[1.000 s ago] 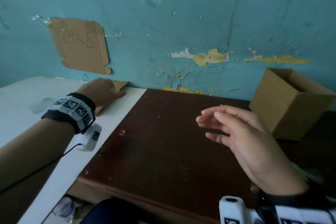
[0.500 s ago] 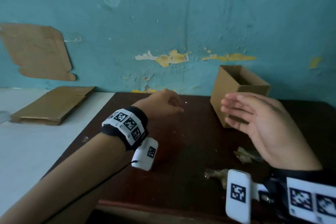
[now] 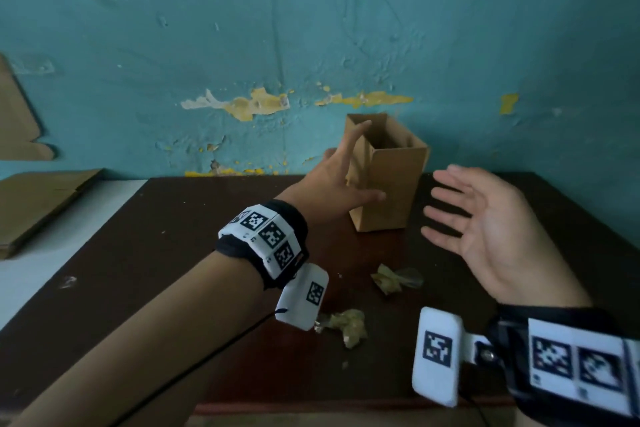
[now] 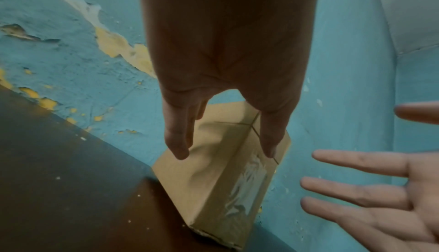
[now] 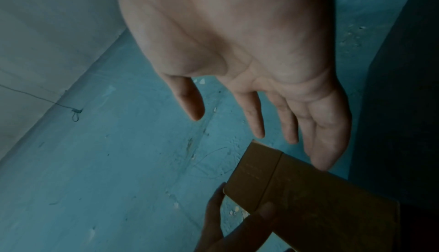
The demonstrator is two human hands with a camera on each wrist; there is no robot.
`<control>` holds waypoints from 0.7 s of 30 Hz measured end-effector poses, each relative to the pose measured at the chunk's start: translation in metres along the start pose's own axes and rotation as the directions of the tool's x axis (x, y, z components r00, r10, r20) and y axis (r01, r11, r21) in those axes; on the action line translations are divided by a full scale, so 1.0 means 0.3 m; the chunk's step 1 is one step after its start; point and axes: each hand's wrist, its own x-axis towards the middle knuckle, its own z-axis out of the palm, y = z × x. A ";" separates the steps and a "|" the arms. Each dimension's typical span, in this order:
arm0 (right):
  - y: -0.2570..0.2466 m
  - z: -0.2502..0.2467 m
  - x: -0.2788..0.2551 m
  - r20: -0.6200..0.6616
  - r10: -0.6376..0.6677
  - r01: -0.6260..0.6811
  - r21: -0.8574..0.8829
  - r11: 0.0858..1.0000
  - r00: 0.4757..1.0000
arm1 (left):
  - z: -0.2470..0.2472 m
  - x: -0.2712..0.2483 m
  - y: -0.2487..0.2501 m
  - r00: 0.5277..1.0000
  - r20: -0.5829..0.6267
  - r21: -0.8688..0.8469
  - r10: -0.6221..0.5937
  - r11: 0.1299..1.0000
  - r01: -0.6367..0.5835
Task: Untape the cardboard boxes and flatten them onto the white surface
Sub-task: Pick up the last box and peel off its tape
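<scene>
Fingers point(image 3: 446, 215) of the right hand point(image 3: 491, 236) are spread and loose, holding nothing, just right of the cardboard box point(image 3: 391, 184). Two crumpled tape wads point(image 3: 398, 279) lie on the dark desk point(image 3: 173, 253) in front. Left hand point(image 3: 332, 184) fingers, straight, flank the box's left side (clear tape shows on one face), which stands upright with its top open near the desk's back edge. Flattened cardboard point(image 3: 38, 204) rests on the white surface point(image 3: 52, 274) at left.

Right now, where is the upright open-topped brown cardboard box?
In the head view, the upright open-topped brown cardboard box stands at the back of the dark brown table by the teal wall, between both hands.
</scene>
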 end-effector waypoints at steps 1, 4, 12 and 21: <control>0.001 -0.004 0.002 0.016 0.013 -0.013 0.008 1.000 1.000 | 0.012 0.007 0.002 0.999 -0.020 0.003 0.029 1.000 -0.029; 0.003 -0.005 0.013 0.033 0.024 -0.024 0.013 1.000 0.999 | 0.030 0.020 0.013 0.999 -0.041 0.022 0.012 1.000 -0.011; 0.016 0.009 0.026 0.068 0.048 -0.051 0.035 0.998 0.997 | -0.012 -0.018 0.030 0.947 -0.283 0.125 0.152 0.985 -0.121; 0.031 0.063 0.030 0.151 0.095 -0.093 -0.020 0.995 0.984 | -0.106 -0.132 -0.013 0.895 -0.428 0.034 0.124 0.992 -0.121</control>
